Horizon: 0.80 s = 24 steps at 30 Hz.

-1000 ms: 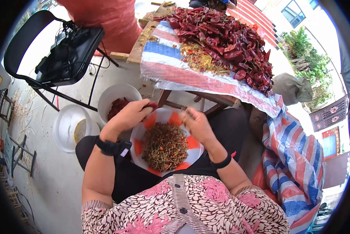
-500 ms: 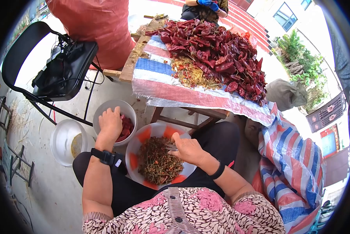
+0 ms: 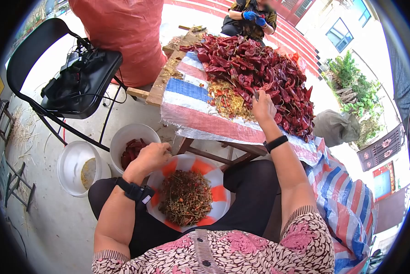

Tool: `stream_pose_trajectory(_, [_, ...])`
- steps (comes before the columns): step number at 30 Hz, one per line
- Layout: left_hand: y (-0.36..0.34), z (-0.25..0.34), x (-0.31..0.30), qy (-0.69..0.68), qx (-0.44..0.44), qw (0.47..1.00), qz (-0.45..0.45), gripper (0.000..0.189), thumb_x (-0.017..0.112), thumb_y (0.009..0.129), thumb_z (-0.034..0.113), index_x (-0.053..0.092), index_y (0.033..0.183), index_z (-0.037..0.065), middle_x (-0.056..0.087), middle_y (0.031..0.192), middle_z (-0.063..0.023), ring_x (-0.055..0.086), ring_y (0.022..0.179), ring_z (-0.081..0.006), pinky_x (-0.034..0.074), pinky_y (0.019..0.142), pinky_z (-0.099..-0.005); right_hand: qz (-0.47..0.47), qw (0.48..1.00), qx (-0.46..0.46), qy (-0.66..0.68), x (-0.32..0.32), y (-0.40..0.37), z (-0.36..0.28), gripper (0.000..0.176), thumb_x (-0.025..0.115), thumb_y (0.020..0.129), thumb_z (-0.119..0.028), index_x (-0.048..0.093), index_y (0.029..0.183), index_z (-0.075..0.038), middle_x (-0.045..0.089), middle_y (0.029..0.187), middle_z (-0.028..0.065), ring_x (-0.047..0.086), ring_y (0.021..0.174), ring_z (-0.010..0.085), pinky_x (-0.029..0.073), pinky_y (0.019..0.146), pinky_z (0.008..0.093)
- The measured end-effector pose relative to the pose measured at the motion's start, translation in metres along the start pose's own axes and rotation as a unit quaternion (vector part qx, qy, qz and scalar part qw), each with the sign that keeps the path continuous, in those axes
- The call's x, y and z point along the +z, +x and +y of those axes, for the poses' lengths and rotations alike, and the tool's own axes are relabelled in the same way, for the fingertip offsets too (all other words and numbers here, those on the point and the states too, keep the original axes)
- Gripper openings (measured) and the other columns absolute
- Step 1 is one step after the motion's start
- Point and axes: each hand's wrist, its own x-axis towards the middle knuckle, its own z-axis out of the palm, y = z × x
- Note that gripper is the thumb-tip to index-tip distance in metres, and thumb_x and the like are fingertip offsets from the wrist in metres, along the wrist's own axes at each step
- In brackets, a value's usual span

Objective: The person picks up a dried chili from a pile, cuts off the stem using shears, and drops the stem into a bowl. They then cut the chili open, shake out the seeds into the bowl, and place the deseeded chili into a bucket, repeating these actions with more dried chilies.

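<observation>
My right hand (image 3: 263, 108) is closed round small scissors, whose dark tip shows at the near edge of the dried red chili pile (image 3: 260, 68). Over the gap between a white bucket (image 3: 118, 142) with red chilies inside and an orange-and-white basin (image 3: 221, 193) is my left hand (image 3: 151, 156). Its fingers are curled together, and whatever they hold, if anything, is hidden. Chili stems and bits (image 3: 186, 197) fill much of the basin, which sits between my legs.
A striped sheet (image 3: 191, 109) covers the table under the chilies. At left are a black folding chair (image 3: 84, 109) and a white tub (image 3: 70, 166); behind stands a big red sack (image 3: 123, 41). Across the table, a person in blue gloves (image 3: 255, 17) sits.
My right hand has gone from above the basin up to the chili pile with the scissors. My left hand has come out of the white bucket, toward the basin.
</observation>
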Motion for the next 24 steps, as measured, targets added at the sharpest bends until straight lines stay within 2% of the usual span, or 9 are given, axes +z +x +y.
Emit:
stream_pose_trajectory(4, [0.003,0.010,-0.003,-0.076,0.083,0.989,-0.091,0.030,0.058,0.085,0.016,0.062,0.111,0.001,0.066,0.096,-0.0215,0.064,0.091,-0.0342,0.049,0.082,-0.0377,-0.080,0.996,0.040,-0.029,0.016,0.031,-0.001,0.030,0.062,0.087,-0.032,0.055,0.109,-0.013,0.065,0.103,0.0129,0.064,0.097,0.0327,0.050,0.077,0.0461])
stream_pose_trajectory(11, [0.017,0.023,-0.006,-0.135,0.112,0.978,-0.117,0.031,0.058,0.087,0.015,0.060,0.113,0.000,0.067,0.102,-0.0164,0.064,0.092,-0.0283,0.049,0.084,-0.0353,-0.010,0.981,0.131,0.140,0.022,0.037,0.005,0.026,0.059,0.087,-0.033,0.059,0.102,-0.012,0.069,0.094,0.0097,0.065,0.092,0.0312,0.049,0.079,0.0437])
stream_pose_trajectory(12, [0.020,0.026,-0.006,-0.156,0.108,0.975,-0.119,0.031,0.058,0.088,0.016,0.060,0.114,-0.001,0.067,0.102,-0.0153,0.064,0.091,-0.0258,0.049,0.084,-0.0346,0.008,0.966,0.073,0.249,0.025,0.038,0.009,0.022,0.059,0.089,-0.027,0.058,0.100,-0.008,0.068,0.089,0.0100,0.064,0.069,0.0237,0.050,0.062,0.0377])
stream_pose_trajectory(13, [0.023,0.029,-0.006,-0.177,0.105,0.971,-0.120,0.031,0.058,0.089,0.016,0.060,0.115,-0.001,0.067,0.102,-0.0141,0.064,0.091,-0.0234,0.049,0.084,-0.0338,-0.046,0.921,0.103,0.373,0.028,0.037,0.015,0.020,0.058,0.090,-0.025,0.057,0.099,-0.007,0.068,0.088,0.0100,0.060,0.062,0.0196,0.047,0.055,0.0342])
stream_pose_trajectory(15, [0.029,0.036,-0.006,-0.278,0.080,0.951,-0.107,0.034,0.056,0.091,0.017,0.056,0.119,-0.002,0.066,0.102,-0.0117,0.062,0.091,-0.0180,0.049,0.082,-0.0312,-0.152,0.775,0.152,0.595,0.017,0.020,0.008,0.016,0.057,0.091,-0.020,0.056,0.098,-0.005,0.067,0.084,0.0099,0.050,0.048,0.0113,0.042,0.043,0.0271])
stream_pose_trajectory(16, [0.032,0.039,-0.006,-0.327,0.066,0.938,-0.100,0.035,0.056,0.093,0.018,0.055,0.121,-0.002,0.065,0.101,-0.0105,0.061,0.090,-0.0153,0.049,0.081,-0.0299,-0.151,0.725,0.179,0.648,0.002,0.003,-0.012,0.010,0.057,0.092,-0.014,0.055,0.097,-0.005,0.065,0.079,0.0095,0.036,0.041,0.0035,0.030,0.035,0.0197])
stream_pose_trajectory(18, [0.038,0.040,-0.001,-0.410,0.081,0.907,-0.053,0.038,0.054,0.095,0.021,0.052,0.125,-0.003,0.064,0.105,-0.0093,0.059,0.090,-0.0129,0.049,0.080,-0.0278,-0.218,0.668,0.163,0.693,-0.009,-0.026,-0.028,0.012,0.059,0.092,-0.016,0.055,0.097,-0.006,0.065,0.078,0.0089,0.039,0.041,0.0040,0.031,0.035,0.0202])
stream_pose_trajectory(21, [0.040,0.053,-0.012,-0.442,0.092,0.892,0.022,0.044,0.054,0.097,0.026,0.048,0.131,0.000,0.060,0.114,-0.0069,0.056,0.097,-0.0113,0.046,0.085,-0.0257,-0.293,0.637,0.130,0.701,-0.026,-0.078,-0.064,0.011,0.059,0.093,-0.016,0.056,0.096,-0.006,0.065,0.078,0.0075,0.040,0.039,0.0035,0.029,0.033,0.0197])
stream_pose_trajectory(24, [0.045,0.057,-0.006,-0.512,0.116,0.844,0.108,0.045,0.055,0.096,0.030,0.050,0.130,0.001,0.062,0.110,-0.0053,0.054,0.103,-0.0109,0.043,0.092,-0.0266,-0.340,0.656,0.071,0.671,-0.027,-0.118,-0.090,0.014,0.058,0.094,-0.017,0.059,0.098,-0.004,0.063,0.077,0.0033,0.038,0.044,0.0011,0.031,0.039,0.0180])
